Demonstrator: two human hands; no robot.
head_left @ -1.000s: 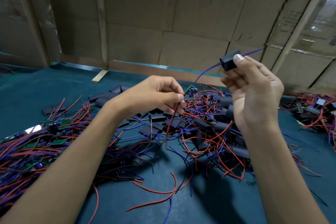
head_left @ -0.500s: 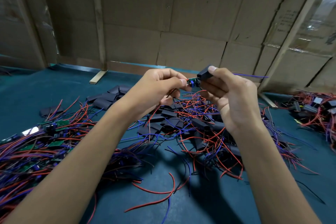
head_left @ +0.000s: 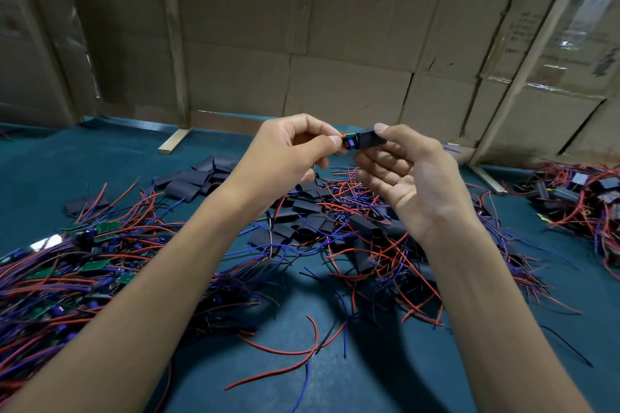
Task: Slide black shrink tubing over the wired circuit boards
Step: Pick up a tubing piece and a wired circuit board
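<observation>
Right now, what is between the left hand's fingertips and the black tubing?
In the head view, the exposed end of the circuit board bridges left hand and black tubing.

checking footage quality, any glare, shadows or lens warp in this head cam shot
Head view: wide-angle warp bows the wooden posts; glare on plastic wrap top right; arms cast dark shadows on the teal table; the hands, left and right, and black tubing stay fairly sharp.

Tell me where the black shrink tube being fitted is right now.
In the head view, the black shrink tube is up at centre, above the wire pile, pinched by the right hand. The circuit board held by the left hand sticks out of its left end.
</observation>
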